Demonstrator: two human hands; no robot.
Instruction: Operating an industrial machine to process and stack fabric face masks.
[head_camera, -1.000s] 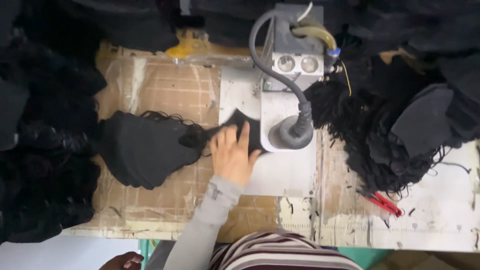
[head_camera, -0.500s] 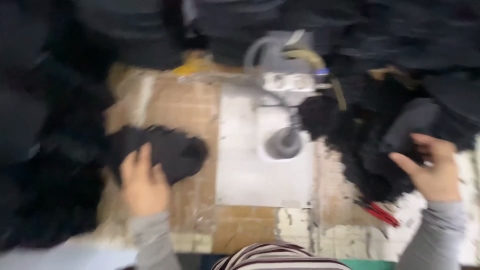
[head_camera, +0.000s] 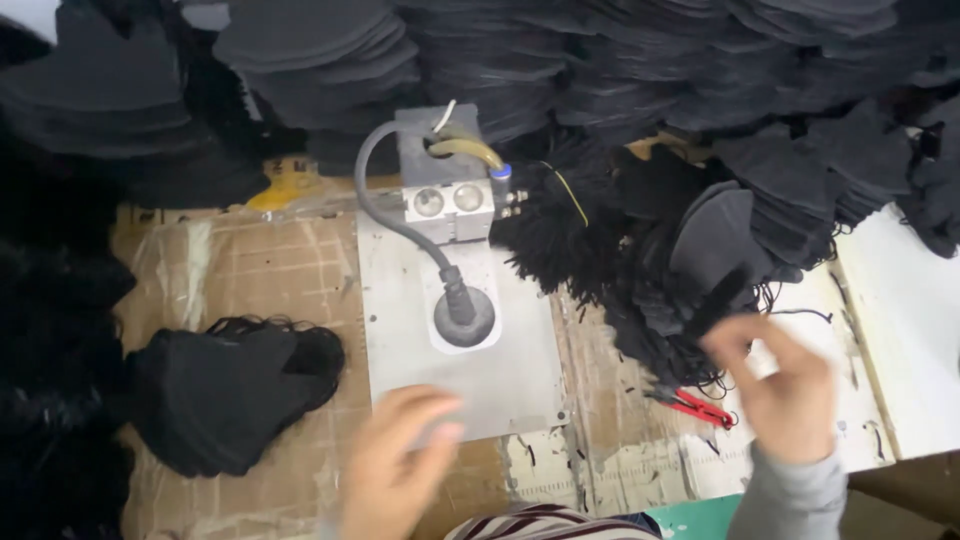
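The black piece is a thin, dark fabric strip, pinched at the fingertips of the right hand, above the red snips. The left hand is empty, fingers loosely curled, over the metal plate. Half a second earlier it pressed the black pile, now lying to its left.

A workbench covered with taped brown cardboard. At its centre lies a grey metal plate with a round black fitting. At nine o'clock sits a heap of black fabric pieces. At four o'clock lie red-handled snips. Stacks of black cut pieces fill twelve to three o'clock.
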